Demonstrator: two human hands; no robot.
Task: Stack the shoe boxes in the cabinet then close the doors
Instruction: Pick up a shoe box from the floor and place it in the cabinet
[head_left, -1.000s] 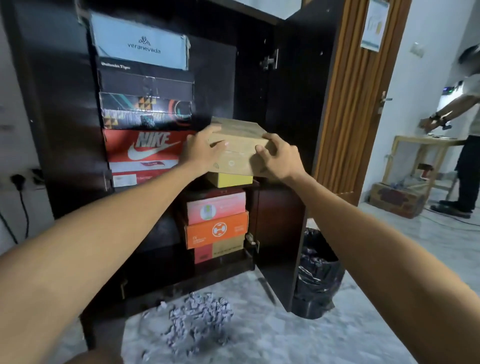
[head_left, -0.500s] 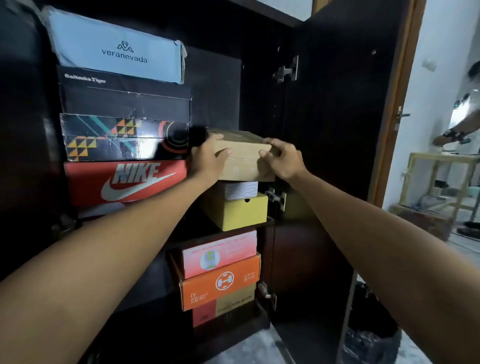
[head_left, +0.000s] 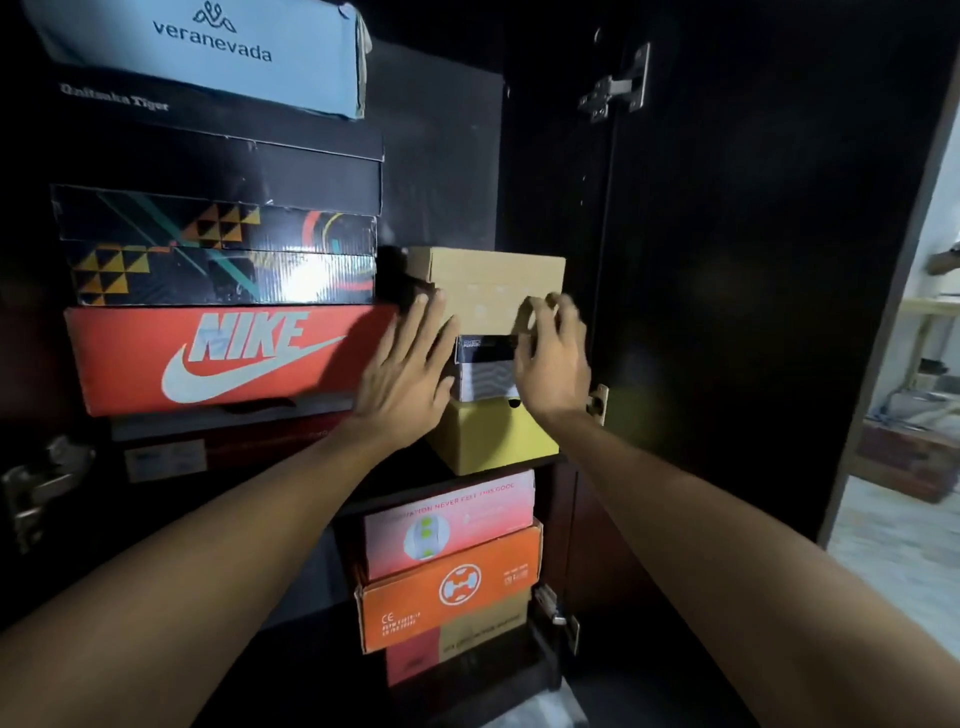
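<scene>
Standing by the open dark wooden cabinet (head_left: 519, 156), I see the tall pile on the left first: a pale blue cardboard box printed "veranevada" (head_left: 208, 52) on top, a black box with small white lettering (head_left: 223, 156) under it, then a black box patterned with orange triangles (head_left: 218, 249), then a red Nike box with a white swoosh (head_left: 223, 358).

Beside that pile the left hand (head_left: 405, 374) is spread flat, fingers straight and fanned, its fingertips at the lower left corner of the plain brown cardboard shoe box (head_left: 493, 286) — whether they touch it I cannot tell. That brown box sits on the upper shelf, on top of a small black-and-white box (head_left: 485, 364), which rests on a yellow cardboard box (head_left: 493, 439).

The right hand (head_left: 553, 358) is at the brown box's lower right corner, fingers loosely curled and blurred; it grips nothing I can make out.

Under the shelf are a pink box (head_left: 449, 519), an orange box with a round white emblem (head_left: 452, 587) and a red-and-tan box (head_left: 457, 649) — stacked in that order.

Further right, the cabinet's dark door (head_left: 753, 260) stands open on silver metal hinges (head_left: 618, 85), and beyond its edge a strip of bright room shows.
</scene>
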